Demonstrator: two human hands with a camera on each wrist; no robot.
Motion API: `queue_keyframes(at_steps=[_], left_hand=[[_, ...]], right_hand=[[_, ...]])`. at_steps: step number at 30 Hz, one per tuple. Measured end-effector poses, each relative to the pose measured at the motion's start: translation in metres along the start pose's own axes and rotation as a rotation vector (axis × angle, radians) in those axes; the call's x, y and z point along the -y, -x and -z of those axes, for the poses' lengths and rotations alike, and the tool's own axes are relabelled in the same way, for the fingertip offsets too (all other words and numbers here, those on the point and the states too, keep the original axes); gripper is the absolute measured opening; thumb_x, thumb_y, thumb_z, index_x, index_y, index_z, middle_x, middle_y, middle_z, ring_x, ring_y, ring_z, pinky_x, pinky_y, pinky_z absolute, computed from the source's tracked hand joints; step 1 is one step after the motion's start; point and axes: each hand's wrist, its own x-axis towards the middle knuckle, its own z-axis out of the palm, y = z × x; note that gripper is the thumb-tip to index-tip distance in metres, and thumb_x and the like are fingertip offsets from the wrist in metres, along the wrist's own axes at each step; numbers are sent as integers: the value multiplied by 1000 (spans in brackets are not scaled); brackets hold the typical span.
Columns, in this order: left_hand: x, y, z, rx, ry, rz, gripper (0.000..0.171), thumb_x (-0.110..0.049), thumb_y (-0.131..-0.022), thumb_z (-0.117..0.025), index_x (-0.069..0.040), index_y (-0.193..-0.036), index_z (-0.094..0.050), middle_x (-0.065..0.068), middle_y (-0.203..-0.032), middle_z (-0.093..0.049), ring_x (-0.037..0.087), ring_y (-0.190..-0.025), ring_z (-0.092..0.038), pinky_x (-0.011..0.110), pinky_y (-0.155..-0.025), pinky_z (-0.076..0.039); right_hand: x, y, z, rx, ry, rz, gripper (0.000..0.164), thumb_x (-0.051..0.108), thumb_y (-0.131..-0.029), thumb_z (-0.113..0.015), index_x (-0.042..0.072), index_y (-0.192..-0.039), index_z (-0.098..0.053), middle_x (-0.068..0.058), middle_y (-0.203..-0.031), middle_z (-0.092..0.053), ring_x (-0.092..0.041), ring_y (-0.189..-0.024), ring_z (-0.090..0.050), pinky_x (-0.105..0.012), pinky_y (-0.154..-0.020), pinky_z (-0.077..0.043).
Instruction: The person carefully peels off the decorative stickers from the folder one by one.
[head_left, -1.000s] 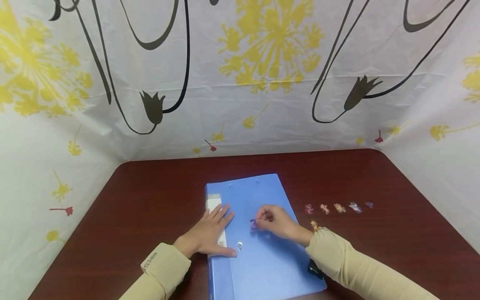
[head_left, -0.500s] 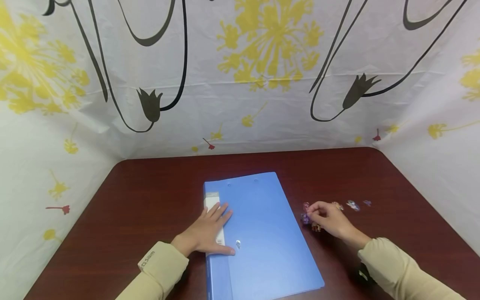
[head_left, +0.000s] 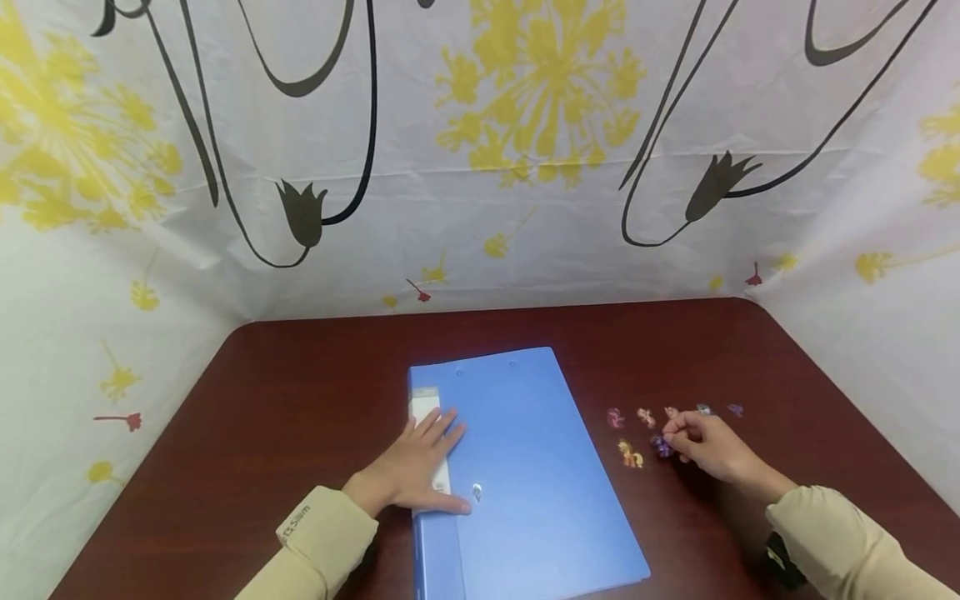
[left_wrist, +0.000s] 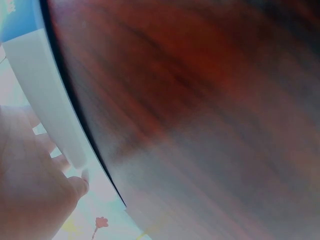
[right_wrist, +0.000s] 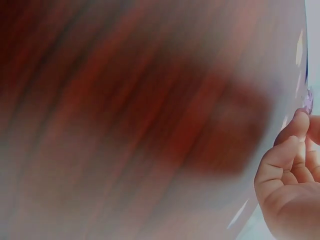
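My left hand [head_left: 412, 467] rests flat with fingers spread on the left side of a blue ring binder [head_left: 540, 467], over its white spine label [head_left: 424, 402]. A small silvery piece [head_left: 477, 492] lies on the cover beside the thumb. Right of the binder, my right hand [head_left: 705, 446] pinches a small purple pony sticker [head_left: 661, 446] between thumb and fingertips, low over the table. An orange-yellow pony sticker [head_left: 630, 454] lies just left of it. In the right wrist view the pinching hand [right_wrist: 292, 180] and the sticker's shiny edge [right_wrist: 308, 100] show at the right border.
Beyond the right hand runs a row of small stickers: a pink one [head_left: 615, 417], a pale orange one [head_left: 646, 417] and a small blue-purple one [head_left: 735, 410] among them. The dark red table [head_left: 322, 375] is bounded by a patterned white cloth [head_left: 570, 250].
My right hand has carried the purple sticker from over the binder cover rightward, past the pink sticker, to beside the orange-yellow one. The left hand has stayed on the binder.
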Motion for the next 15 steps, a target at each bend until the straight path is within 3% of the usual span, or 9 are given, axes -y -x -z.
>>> queue_keyframes(at_steps=[9, 15], left_hand=[[0, 0, 2, -10, 4, -2, 102, -76, -67, -46, -10, -142, -21, 10, -147, -12, 29, -133, -6, 53, -102, -11], [-1, 0, 1, -6, 10, 1, 102, -76, -67, -46, -11, -142, -21, 9, -147, -11, 29, -133, -5, 52, -102, -11]], right_hand=[[-3, -2, 0, 12, 52, -6, 4, 2, -86, -51, -2, -86, -53, -4, -71, -55, -12, -56, -49, -26, -50, -44], [-3, -4, -3, -12, 186, 21, 4, 4, -84, -54, 2, -80, -53, 0, -65, -52, -12, -55, -47, -26, -48, -40]])
